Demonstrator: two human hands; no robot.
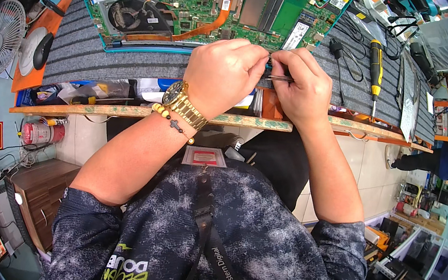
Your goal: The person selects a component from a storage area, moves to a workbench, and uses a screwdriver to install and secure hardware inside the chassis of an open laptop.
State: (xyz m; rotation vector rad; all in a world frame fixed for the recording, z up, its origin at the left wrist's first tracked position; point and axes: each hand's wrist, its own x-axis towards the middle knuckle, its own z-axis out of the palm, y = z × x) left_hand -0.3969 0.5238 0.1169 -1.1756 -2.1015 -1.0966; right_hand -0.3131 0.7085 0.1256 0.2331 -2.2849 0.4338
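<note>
An opened laptop (195,10) lies on the striped bench (80,55); at its front edge the left hand (224,73) presses its fingers together, their contents hidden, the right hand (304,86) pinches a slim metal tool (280,78), and farther right lies a yellow-and-black screwdriver (376,69).

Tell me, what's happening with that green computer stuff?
A person has both hands at the near edge of an opened-up computer. The right hand holds a thin tool; the left hand is close beside it, its fingertips' grip hidden. A screwdriver lies on the striped mat.
</note>
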